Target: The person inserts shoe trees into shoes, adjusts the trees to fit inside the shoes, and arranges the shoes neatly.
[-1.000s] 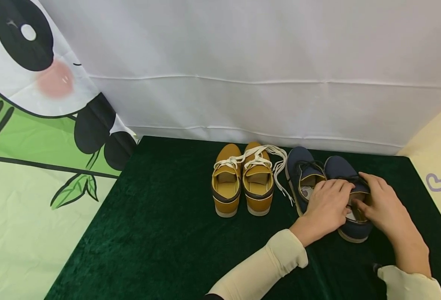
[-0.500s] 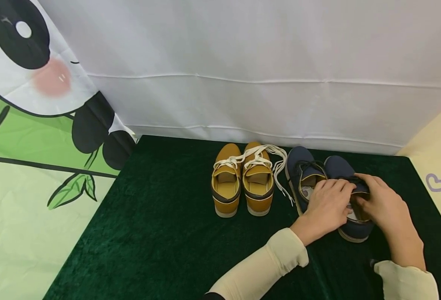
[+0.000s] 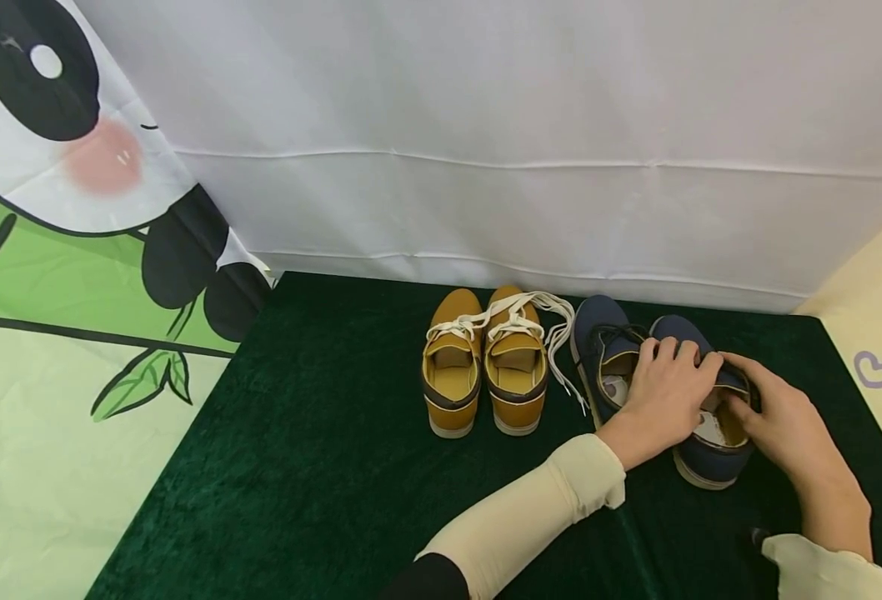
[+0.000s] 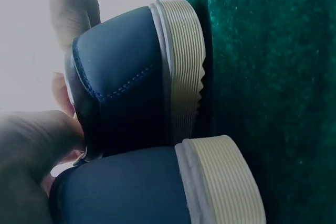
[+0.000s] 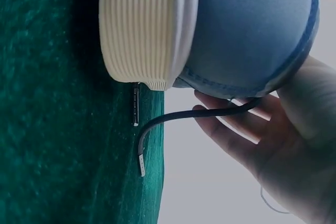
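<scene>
Two navy lace-up shoes stand side by side at the right of the head view. My left hand (image 3: pixel 672 387) reaches across the left navy shoe (image 3: pixel 600 317), its fingers bent over the laced front of the right navy shoe (image 3: pixel 714 463). On that shoe's outer side, my right hand (image 3: pixel 789 425) holds the edge, with its thumb at the opening. The left wrist view shows the right shoe's heel (image 4: pixel 126 82), and the left shoe's heel (image 4: pixel 126 190) below it. A dark shoelace (image 5: pixel 202 113) with a pale tip hangs past the right hand's fingers in the right wrist view.
To the left stands a pair of mustard shoes (image 3: pixel 452 408) with long white laces (image 3: pixel 557 321) trailing to their right. Dark green velvet cloth (image 3: pixel 321 450) lies under everything. A white curtain (image 3: pixel 486 208) rises behind, and printed panels (image 3: pixel 51 358) flank the sides.
My left hand has shifted slightly up and right on the right navy shoe. The right hand has moved slightly right and down, and more of that shoe's insole shows. The mustard shoes stay put.
</scene>
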Demonstrator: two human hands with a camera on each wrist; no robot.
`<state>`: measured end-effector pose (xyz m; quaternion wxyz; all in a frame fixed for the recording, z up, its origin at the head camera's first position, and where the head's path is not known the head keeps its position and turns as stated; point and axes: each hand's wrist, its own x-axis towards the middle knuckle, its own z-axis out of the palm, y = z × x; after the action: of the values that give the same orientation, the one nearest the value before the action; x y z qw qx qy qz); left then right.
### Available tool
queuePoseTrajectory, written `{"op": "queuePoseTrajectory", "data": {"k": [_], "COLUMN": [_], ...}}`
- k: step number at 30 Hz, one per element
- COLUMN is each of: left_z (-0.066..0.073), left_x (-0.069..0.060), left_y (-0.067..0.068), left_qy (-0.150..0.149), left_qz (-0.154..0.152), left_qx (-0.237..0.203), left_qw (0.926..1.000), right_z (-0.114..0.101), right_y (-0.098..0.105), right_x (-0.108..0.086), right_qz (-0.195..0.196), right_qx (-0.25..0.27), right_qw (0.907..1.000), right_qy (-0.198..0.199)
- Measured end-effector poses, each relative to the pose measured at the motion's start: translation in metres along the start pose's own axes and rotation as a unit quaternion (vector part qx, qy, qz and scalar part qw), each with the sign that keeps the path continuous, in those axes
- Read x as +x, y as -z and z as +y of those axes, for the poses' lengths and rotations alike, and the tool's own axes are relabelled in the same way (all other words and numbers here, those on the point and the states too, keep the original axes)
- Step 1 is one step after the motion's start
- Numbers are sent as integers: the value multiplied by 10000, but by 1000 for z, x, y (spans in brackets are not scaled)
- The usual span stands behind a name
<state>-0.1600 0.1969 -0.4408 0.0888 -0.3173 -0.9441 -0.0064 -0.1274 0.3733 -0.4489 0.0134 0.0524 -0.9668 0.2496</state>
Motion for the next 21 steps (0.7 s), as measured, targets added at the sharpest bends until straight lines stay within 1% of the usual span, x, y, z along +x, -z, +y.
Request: {"op": "queuePoseTrajectory", "data": {"k": [4, 9, 12, 16, 21], "left_z": [0, 0, 0, 0, 1], "left_x": [5, 11, 13, 14, 14], "left_y": [-2, -3, -2, -2, -3], "left_qy": [44, 102, 153, 226, 239], "left_qz": [-56, -425, -615, -693, -680], "left_qx": [-188, -407, -489, -487, -411], "left_qw": [9998, 9982, 9968, 9961, 9966], "right_z": [1, 1, 1, 2, 2], "right_y": [1, 2, 2, 1, -2], "right_x": [-1, -1, 0, 1, 1], "right_qz": [-18, -25, 9, 28, 131], "right_qx": [-12, -52, -84, -134, -148], "right_qw": [9999, 9999, 9999, 9999, 9997], "right_qy": [-107, -139, -74, -44, -173]}}
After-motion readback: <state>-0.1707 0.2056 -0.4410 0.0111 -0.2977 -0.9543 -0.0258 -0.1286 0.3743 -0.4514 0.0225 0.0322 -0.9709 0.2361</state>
